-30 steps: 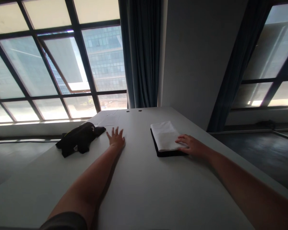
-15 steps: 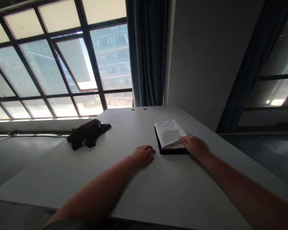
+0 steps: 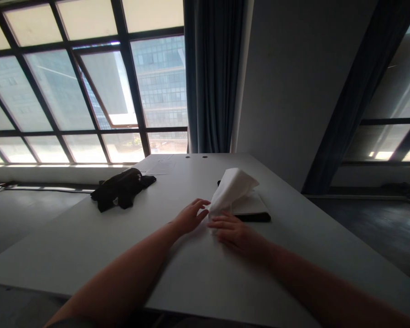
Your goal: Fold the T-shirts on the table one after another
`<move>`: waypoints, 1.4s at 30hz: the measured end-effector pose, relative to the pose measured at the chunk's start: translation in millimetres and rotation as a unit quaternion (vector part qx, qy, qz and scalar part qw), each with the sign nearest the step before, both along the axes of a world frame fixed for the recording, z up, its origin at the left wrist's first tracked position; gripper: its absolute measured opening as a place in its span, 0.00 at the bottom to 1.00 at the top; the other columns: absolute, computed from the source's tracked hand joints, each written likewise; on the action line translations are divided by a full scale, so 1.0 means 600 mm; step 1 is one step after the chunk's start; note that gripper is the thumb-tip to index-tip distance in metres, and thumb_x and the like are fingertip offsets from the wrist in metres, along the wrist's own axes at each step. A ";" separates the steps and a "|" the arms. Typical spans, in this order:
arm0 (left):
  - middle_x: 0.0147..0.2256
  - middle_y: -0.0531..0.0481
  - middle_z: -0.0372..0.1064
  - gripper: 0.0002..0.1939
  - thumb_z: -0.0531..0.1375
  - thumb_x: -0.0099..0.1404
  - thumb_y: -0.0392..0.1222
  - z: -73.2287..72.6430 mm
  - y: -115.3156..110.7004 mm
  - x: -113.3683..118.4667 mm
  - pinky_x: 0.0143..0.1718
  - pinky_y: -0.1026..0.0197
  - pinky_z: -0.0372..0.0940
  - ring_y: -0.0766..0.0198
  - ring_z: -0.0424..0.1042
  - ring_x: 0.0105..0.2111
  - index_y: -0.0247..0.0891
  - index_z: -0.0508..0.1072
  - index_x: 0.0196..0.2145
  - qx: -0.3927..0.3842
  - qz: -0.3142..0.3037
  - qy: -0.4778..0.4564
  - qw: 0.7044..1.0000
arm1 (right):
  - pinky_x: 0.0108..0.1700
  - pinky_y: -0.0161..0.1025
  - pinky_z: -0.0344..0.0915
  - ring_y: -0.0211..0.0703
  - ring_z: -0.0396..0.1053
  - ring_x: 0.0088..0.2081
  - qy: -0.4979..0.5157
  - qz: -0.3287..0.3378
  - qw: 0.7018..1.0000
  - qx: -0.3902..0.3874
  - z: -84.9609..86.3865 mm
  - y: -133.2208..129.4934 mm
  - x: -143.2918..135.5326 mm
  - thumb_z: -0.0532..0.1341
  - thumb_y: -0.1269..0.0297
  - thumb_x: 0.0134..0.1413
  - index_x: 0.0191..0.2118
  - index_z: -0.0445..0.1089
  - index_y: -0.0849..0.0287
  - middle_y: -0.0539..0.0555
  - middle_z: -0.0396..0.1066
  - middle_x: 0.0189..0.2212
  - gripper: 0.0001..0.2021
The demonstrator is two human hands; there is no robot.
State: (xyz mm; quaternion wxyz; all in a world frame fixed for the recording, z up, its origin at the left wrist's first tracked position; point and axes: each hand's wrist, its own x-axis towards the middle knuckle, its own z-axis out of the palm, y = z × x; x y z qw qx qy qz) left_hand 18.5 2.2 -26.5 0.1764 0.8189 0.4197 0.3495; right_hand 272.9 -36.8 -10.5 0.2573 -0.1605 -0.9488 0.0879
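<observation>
A white cloth (image 3: 229,189), partly lifted and bent over on itself, stands up from a folded stack. My right hand (image 3: 237,234) has its fingers on the near left end of this cloth and grips it. At the cloth's left edge is my left hand (image 3: 192,215), thumb and fingers apart. Whether its fingertips touch the fabric is hard to tell. Under the raised part lies a flat white layer (image 3: 251,205), on top of a black folded cloth (image 3: 256,218) whose near edge shows.
A crumpled black garment (image 3: 118,189) lies on the left of the white table (image 3: 123,246). Sheets of paper (image 3: 160,167) rest farther back, near two dark round holes in the tabletop. Windows, a blue curtain (image 3: 210,77) and a grey wall are beyond.
My right hand has moved left from the stack's right corner, bringing the white cloth's edge up and over toward my left hand. My left hand has shifted slightly left and farther forward.
</observation>
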 end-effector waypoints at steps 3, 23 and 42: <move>0.58 0.42 0.69 0.19 0.53 0.77 0.49 0.001 -0.007 0.005 0.53 0.53 0.72 0.57 0.76 0.51 0.44 0.69 0.61 -0.008 -0.047 -0.024 0.999 | 0.73 0.58 0.52 0.49 0.71 0.61 -0.074 0.036 0.996 -0.029 -0.012 -0.019 -0.017 0.57 0.66 0.70 0.43 0.78 0.56 0.57 0.73 0.60 0.10; 0.52 0.44 0.70 0.13 0.56 0.69 0.35 -0.009 0.009 0.011 0.54 0.52 0.69 0.57 0.73 0.47 0.42 0.75 0.48 0.117 0.073 0.026 0.990 | 0.69 0.57 0.59 0.61 0.61 0.66 0.126 -0.412 0.901 0.043 -0.041 0.143 0.099 0.61 0.65 0.55 0.67 0.63 0.60 0.67 0.64 0.63 0.33; 0.70 0.36 0.57 0.52 0.73 0.60 0.52 -0.006 -0.016 0.008 0.67 0.44 0.60 0.42 0.64 0.66 0.45 0.53 0.74 0.064 -0.055 0.148 0.985 | 0.53 0.45 0.72 0.49 0.75 0.48 0.262 -0.054 0.850 -0.453 -0.034 0.062 0.033 0.63 0.43 0.62 0.56 0.72 0.56 0.57 0.77 0.48 0.26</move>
